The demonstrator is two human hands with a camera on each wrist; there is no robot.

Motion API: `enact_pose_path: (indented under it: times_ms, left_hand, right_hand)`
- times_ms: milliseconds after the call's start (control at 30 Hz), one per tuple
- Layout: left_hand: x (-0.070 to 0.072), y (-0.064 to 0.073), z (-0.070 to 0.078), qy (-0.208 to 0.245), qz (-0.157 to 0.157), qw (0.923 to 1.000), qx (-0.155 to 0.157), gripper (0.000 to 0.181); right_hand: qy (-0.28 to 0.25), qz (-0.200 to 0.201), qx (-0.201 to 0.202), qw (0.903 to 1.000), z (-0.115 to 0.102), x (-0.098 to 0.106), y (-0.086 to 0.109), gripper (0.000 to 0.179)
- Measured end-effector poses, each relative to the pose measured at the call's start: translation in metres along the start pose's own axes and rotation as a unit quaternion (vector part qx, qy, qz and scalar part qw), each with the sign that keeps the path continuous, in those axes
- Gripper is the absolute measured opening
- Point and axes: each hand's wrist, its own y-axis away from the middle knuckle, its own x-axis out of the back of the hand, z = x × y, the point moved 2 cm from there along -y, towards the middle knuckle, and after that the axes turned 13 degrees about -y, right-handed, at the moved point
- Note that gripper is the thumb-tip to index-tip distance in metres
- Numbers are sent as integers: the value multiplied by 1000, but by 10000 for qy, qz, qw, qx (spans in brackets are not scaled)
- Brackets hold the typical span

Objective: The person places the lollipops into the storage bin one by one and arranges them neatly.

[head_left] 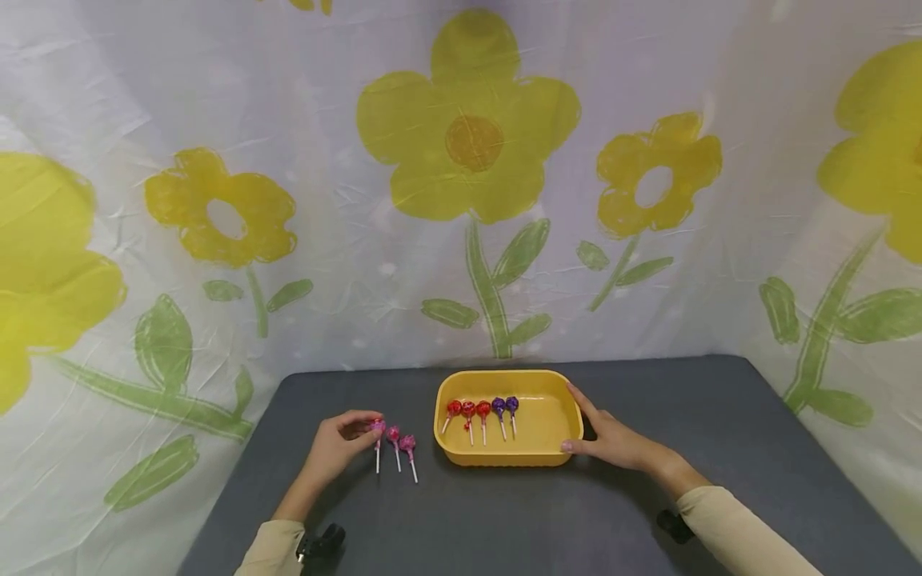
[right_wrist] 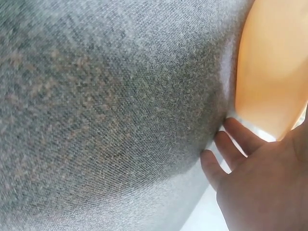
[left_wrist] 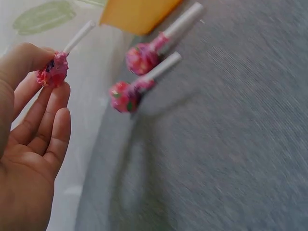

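- One round-headed, pink-wrapped lollipop (left_wrist: 54, 71) on a white stick (left_wrist: 79, 37) is left of a yellow, rounded rectangular plastic tray (head_left: 504, 460); the left hand (head_left: 338, 442) pinches its head between thumb and fingertips.
- Two matching pink lollipops (head_left: 407, 442) lie just beside it on the dark grey, fabric-covered table (head_left: 504, 512).
- Thumb and fingers spread, the right hand (head_left: 612, 440) touches the tray's right end; three red lollipops (head_left: 468, 409) and two purple lollipops (head_left: 499, 406) lie inside.
- From my remote post, I judge the held lollipop light, hard and perhaps slick-wrapped; gripping the head looks surest.
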Motion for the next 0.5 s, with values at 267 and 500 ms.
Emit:
enact_pose_path:
  times_ms: [267, 500]
  left_hand:
    - [-7, -18, -5, -286, 84, 9995, 145, 30]
    - [-14, -29, 10, 19, 110, 9999, 44, 28]
  right_hand:
    - [153, 87, -15, 9998, 0, 2, 1, 105]
    - [9, 31, -100, 9999, 2, 0, 1, 105]
